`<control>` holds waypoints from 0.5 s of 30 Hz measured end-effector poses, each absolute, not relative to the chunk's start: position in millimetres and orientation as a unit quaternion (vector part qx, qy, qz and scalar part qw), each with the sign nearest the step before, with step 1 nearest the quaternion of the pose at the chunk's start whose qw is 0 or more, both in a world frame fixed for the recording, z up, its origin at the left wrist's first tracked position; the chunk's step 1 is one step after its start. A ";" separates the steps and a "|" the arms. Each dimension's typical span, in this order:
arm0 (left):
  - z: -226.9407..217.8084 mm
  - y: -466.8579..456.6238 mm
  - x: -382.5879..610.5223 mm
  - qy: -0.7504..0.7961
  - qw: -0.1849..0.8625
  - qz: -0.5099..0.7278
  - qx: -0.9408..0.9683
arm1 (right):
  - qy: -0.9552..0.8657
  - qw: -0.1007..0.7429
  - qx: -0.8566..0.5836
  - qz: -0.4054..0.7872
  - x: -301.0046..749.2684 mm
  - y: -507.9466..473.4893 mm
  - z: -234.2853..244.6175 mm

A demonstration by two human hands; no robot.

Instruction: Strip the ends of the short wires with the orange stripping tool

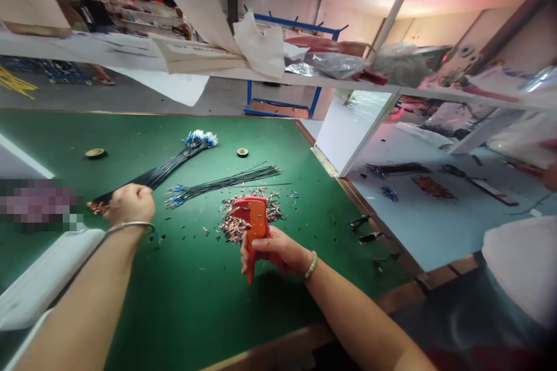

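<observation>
My left hand (pixel 130 204) is closed around a bundle of black wires (pixel 161 174), whose far ends carry blue terminals and whose near ends show copper. My right hand (pixel 274 248) grips an orange crimping tool (pixel 256 226), held upright over a heap of loose copper terminals (pixel 248 219). The tool's jaws are partly hidden by my fingers. A second bundle of black wires (pixel 221 184) with blue ends lies flat between my hands, just beyond the tool. Small black bits are scattered on the green mat (pixel 183 295).
Two tape rolls (pixel 94 153) lie at the mat's far side. Metal pliers (pixel 369 236) sit near its right edge. Beyond that edge stands a pale blue bench (pixel 418 232) holding tools and parts. A low shelf (pixel 261 76) with papers and bags crosses above. A white sleeve (pixel 522 261) is at right.
</observation>
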State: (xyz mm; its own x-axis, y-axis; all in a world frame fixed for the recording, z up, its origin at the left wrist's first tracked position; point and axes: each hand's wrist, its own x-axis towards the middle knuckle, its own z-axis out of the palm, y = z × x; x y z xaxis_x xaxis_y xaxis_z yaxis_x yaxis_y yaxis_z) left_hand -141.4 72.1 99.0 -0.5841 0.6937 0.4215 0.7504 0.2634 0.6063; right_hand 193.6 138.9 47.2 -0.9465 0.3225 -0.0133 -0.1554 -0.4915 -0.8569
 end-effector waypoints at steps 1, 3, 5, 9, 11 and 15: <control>99.7 73.8 -126.1 -0.792 0.032 -0.415 -0.448 | -0.483 0.143 -0.081 0.860 193.5 139.4 47.7; 98.3 76.2 -89.5 -0.768 -0.002 -0.438 -0.467 | -0.478 0.154 -0.075 0.862 194.0 140.5 49.5; 93.9 76.8 -53.5 -0.731 -0.020 -0.466 -0.498 | -0.470 0.167 -0.078 0.863 195.6 141.9 51.9; 80.8 73.4 -13.8 -0.658 -0.029 -0.517 -0.547 | -0.457 0.180 -0.087 0.867 201.1 146.2 55.7; 74.8 70.6 -11.4 -0.634 -0.025 -0.534 -0.560 | -0.453 0.167 -0.083 0.872 203.8 149.0 56.2; 70.4 67.3 -16.7 -0.588 -0.004 -0.563 -0.580 | -0.449 0.149 -0.082 0.877 206.8 153.4 54.3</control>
